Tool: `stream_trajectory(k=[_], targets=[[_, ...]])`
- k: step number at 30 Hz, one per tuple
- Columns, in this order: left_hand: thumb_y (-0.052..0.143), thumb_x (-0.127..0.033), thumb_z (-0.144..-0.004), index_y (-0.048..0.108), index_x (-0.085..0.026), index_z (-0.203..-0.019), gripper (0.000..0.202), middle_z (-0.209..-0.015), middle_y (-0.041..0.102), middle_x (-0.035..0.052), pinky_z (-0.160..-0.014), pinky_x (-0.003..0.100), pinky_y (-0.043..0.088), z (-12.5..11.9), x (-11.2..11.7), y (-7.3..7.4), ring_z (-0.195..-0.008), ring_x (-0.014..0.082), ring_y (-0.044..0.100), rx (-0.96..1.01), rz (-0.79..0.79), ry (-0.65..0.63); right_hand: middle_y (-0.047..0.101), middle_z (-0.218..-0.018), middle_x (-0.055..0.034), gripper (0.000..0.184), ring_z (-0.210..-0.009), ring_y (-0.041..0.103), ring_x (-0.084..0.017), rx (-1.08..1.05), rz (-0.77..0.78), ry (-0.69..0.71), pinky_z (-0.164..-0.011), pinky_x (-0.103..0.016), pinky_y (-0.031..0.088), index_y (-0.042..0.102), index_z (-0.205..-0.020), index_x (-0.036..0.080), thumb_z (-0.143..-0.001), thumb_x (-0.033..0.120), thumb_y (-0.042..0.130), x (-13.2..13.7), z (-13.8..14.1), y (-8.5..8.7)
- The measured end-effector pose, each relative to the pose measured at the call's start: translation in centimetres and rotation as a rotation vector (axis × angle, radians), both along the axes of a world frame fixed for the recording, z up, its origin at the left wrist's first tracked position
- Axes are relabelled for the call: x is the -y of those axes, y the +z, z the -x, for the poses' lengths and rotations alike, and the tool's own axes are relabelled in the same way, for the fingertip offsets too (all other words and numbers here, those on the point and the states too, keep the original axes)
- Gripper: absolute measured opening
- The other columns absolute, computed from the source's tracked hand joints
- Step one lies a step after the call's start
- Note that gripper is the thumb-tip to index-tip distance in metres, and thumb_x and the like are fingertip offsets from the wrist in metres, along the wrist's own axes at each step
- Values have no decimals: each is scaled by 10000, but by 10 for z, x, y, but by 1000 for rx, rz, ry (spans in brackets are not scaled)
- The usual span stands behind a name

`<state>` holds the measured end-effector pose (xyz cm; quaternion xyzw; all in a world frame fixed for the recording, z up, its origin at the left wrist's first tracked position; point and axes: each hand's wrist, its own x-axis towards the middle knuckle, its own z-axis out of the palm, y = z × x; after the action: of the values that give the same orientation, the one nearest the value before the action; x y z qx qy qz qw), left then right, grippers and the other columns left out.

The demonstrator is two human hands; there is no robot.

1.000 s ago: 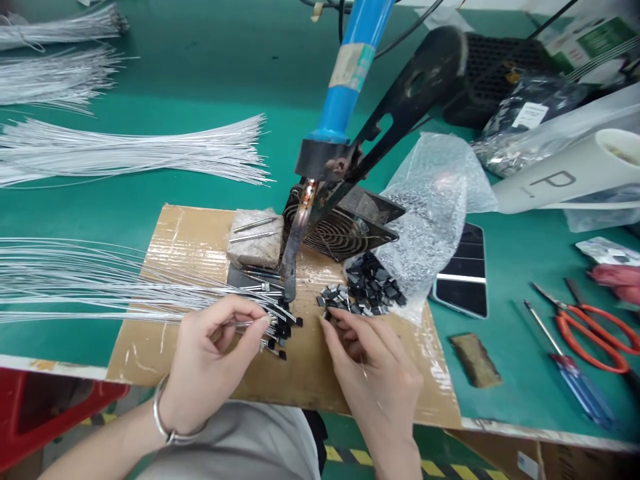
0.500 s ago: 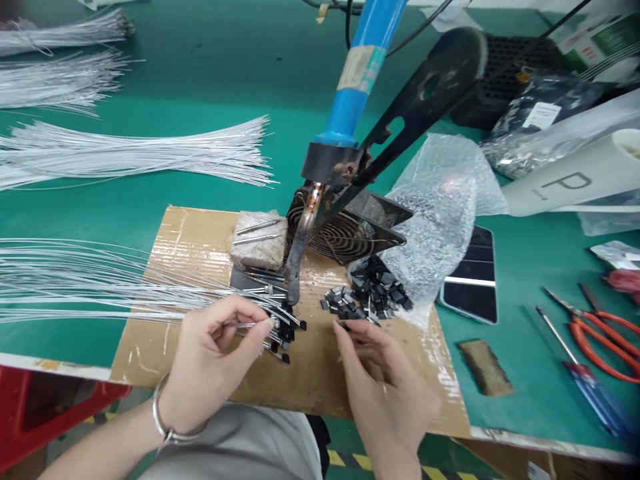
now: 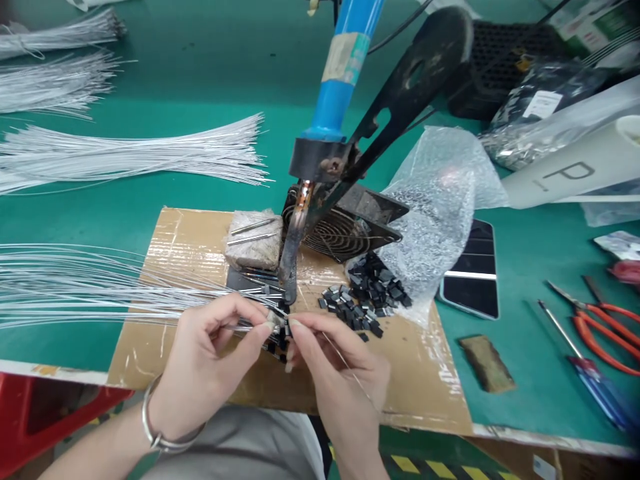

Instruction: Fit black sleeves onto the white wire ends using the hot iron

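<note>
My left hand, wearing a silver bangle, pinches the end of a thin white wire just below the soldering iron's tip. My right hand meets it there, thumb and forefinger closed on a small black connector that the fingertips mostly cover. A fine strand runs across the right fingers. More white wires stretch in from the left, several with black ends partly hidden behind the hands. Above hangs the blue-handled soldering iron, pointing down. To the right lies a pile of loose black connectors.
A black fan with a wire guard and a wrapped block stand behind on the cardboard. Right of it are bubble wrap, a phone, a brown sponge, a screwdriver and orange-handled pliers. Wire bundles lie at left.
My right hand has moved left from beside the connector pile to my left fingertips, bringing the small black connector. My left hand has stayed nearly in place. The view has shifted slightly.
</note>
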<state>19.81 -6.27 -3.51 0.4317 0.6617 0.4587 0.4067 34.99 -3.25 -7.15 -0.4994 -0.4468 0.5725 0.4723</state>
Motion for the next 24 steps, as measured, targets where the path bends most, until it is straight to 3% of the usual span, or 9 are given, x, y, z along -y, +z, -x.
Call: stream_trajectory(k=[7,16,24], targets=[[692,-155,-846,735,-189,-739,121,-784,804,38,-559,182,512,-2,-2,0,-659,132,722,41,-6,-1,733,-582,26,71,-374,616,-101,-35,16,-6,-353,-168,531,845,-797,268,-831,211,820,1,8,3],[682,-155,-842,723,-180,-724,127,-792,794,48,-539,196,503,-3,-1,0,-663,141,721,36,-9,5,717,-597,34,50,-446,633,-93,29,130,-48,-447,-180,558,833,-806,260,-852,249,818,8,11,12],[692,-124,-861,711,-174,-732,139,-795,787,31,-676,149,566,-5,-4,1,-745,115,745,124,2,-7,760,-616,47,106,-410,664,-89,23,-121,-45,-422,-135,562,846,-868,278,-869,180,805,7,9,-7]])
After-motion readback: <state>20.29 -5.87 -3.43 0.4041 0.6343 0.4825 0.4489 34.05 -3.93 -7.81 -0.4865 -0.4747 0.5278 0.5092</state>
